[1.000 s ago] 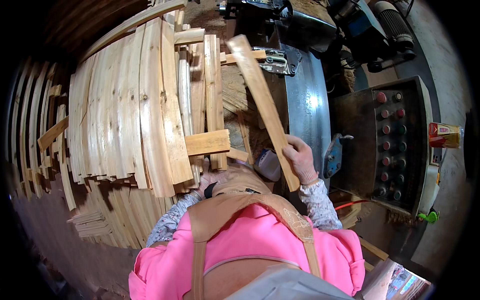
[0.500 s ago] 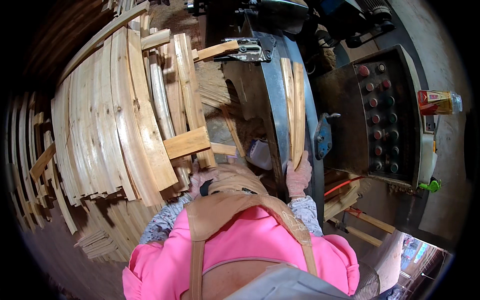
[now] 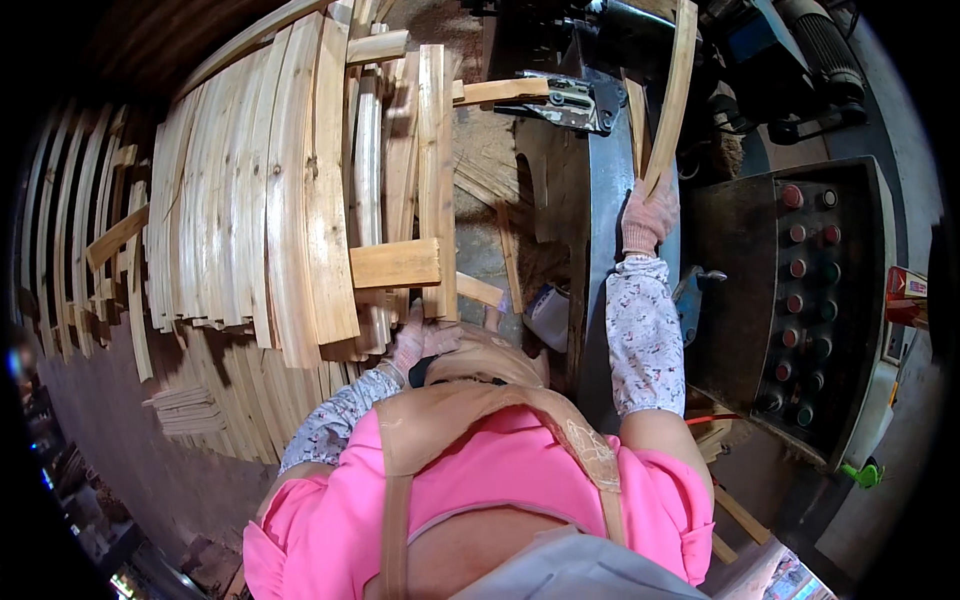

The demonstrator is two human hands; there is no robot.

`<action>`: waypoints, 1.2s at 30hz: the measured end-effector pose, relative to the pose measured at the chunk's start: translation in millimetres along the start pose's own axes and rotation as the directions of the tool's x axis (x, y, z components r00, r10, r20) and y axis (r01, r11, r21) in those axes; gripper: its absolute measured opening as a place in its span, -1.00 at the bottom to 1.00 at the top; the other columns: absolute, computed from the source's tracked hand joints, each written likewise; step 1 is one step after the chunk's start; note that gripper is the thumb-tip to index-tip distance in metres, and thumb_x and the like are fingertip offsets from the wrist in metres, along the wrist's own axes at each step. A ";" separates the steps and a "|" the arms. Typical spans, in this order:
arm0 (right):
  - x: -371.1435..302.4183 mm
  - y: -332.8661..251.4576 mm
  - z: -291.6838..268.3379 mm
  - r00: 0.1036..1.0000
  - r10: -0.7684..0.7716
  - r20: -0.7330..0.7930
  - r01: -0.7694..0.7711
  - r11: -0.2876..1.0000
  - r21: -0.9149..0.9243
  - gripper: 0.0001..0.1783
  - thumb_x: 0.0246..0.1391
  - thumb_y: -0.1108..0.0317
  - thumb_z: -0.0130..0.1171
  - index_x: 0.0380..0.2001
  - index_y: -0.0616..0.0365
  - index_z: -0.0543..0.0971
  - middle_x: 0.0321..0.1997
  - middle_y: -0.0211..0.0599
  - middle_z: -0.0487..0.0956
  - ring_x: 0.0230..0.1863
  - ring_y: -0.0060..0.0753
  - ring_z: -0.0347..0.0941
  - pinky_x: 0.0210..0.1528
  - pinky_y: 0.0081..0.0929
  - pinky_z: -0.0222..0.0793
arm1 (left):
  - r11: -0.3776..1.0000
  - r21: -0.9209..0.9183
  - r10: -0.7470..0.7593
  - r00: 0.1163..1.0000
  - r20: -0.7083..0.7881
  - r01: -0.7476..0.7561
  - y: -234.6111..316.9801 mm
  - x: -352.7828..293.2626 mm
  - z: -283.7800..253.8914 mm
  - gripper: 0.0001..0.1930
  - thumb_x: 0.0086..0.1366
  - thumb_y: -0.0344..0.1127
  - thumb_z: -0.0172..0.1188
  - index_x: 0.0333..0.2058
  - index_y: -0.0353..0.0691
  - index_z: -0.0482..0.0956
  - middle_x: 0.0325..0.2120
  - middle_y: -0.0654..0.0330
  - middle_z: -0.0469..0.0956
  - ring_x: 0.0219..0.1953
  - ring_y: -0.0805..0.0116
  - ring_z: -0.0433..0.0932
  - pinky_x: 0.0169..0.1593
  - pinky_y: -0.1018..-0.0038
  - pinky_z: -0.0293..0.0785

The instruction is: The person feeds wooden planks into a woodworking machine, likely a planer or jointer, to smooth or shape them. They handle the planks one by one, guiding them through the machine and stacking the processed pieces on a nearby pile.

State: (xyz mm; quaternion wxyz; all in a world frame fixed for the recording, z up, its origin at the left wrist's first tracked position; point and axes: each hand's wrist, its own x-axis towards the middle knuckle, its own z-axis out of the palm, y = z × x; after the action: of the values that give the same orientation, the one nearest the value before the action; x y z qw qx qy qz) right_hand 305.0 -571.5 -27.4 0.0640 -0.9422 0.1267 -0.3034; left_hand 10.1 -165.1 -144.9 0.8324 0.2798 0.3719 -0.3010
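My right hand [image 3: 649,216], in a pale pink glove, is closed around the near end of a long wooden strip [image 3: 676,85]. The strip slants up and away along the blue-grey metal machine bed [image 3: 606,230]. Beside it, farther off, a second wooden strip [image 3: 637,120] lies on the bed. My left hand [image 3: 420,338], gloved too, is at the near end of a wooden strip [image 3: 432,180] at the right side of the stack. One finger stretches up beside that end and the others spread to the right; part of the hand is hard to make out.
A large stack of wooden strips [image 3: 240,190] fills the left, with a short wood block [image 3: 395,264] across its front. Right of the bed is a control panel [image 3: 810,300] with several buttons. A metal bracket [image 3: 570,100] and a white container [image 3: 548,316] are near the bed.
My right arm has stretched forward, pushing its strip farther along the bed and tilting it right. The strip beside it has moved farther away. My left hand remains by the stack; the view has shifted.
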 end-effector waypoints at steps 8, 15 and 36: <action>-164.6 44.8 -148.8 0.934 -0.032 0.355 0.013 0.998 0.057 -0.36 0.27 0.23 0.31 0.35 0.24 0.47 0.17 0.16 0.60 0.15 0.30 0.51 0.22 0.11 0.43 | 0.996 0.061 -0.079 0.979 0.190 0.069 -8.8 14.1 16.2 0.07 0.29 0.52 0.25 0.41 -0.34 0.30 0.22 -0.18 0.55 0.16 -0.17 0.62 0.25 -0.11 0.57; -197.7 52.7 -186.4 0.960 -0.053 0.275 0.056 0.998 -0.003 -0.55 0.19 0.27 0.35 0.13 0.17 0.66 0.13 0.03 0.66 0.13 0.16 0.56 0.23 0.02 0.46 | 0.975 0.222 -0.066 0.936 0.345 -0.013 -0.1 0.4 59.1 -0.24 0.44 0.27 0.28 0.32 -0.26 0.45 -0.01 0.04 0.71 0.00 0.08 0.73 0.15 0.11 0.67; -103.7 -128.8 -173.3 0.437 -0.234 0.869 -0.206 0.914 0.350 0.20 0.00 0.08 0.52 0.62 0.10 0.09 0.49 0.18 0.35 0.50 0.12 0.34 0.52 -0.19 0.28 | -0.011 0.717 0.104 0.713 0.694 -0.697 5.7 1.1 189.8 -0.42 0.32 0.28 0.34 0.09 -0.01 0.73 -0.04 -0.01 0.73 0.00 0.02 0.70 0.09 0.22 0.62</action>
State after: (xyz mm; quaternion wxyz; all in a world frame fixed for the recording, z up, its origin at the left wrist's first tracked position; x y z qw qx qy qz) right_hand 147.5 -426.7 80.4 0.3128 -0.9231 -0.0008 0.2238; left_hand 100.3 -292.6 -36.9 0.5492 0.7647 -0.2225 -0.2532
